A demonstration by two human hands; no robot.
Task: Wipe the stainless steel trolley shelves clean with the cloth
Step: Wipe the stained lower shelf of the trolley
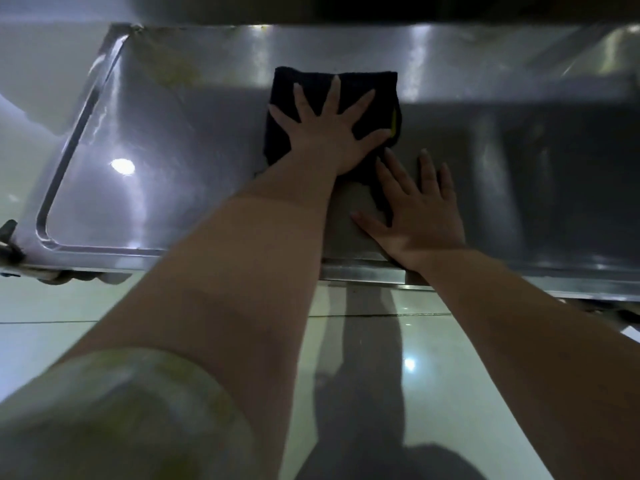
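Cloth (332, 88): black, yellow tag at right edge. Trolley shelf (166, 161): brushed silver-grey steel. Floor tiles (450, 393): pale, glossy.

Lower steel shelf (156, 140) of the trolley, seen from above. We see the left hand (329, 133), fingers spread flat, pressing a dark folded cloth (353, 84) onto the shelf. The right hand (419, 209) lies flat at the cloth's near corner, its wrist over the front rim. Pale floor tiles (41, 306) show below.

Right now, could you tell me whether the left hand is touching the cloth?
Touching: the head view shows the left hand lying flat, fingers spread, on top of the dark cloth.
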